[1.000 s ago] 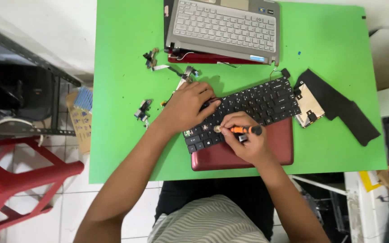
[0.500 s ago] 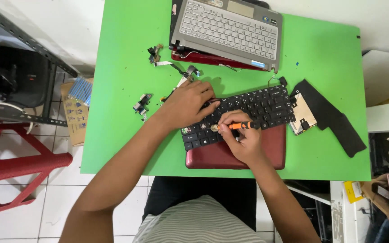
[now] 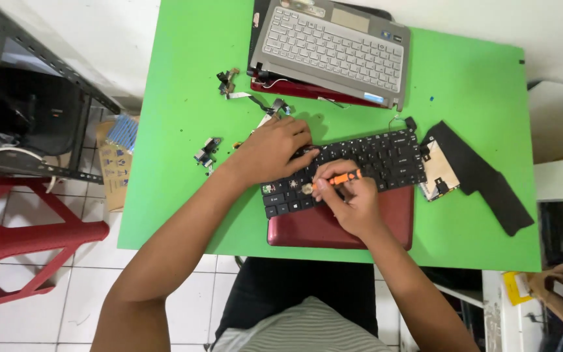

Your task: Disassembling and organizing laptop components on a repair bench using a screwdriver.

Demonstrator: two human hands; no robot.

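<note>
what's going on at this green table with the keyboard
A person sits at a green table working on a dark red laptop base. A black keyboard lies across it. The left hand presses on the keyboard's left part, while the right hand holds an orange-handled screwdriver against it. A silver laptop part, small hinge pieces and a black cover strip lie around.

A brown cardboard box with dark printing was located on the tiled floor, just beside the left edge of the green table. A blue ribbed item was positioned on top of it. A small pale blue label was affixed to the front edge of the silver laptop casing. No lit screen was visible.
</note>
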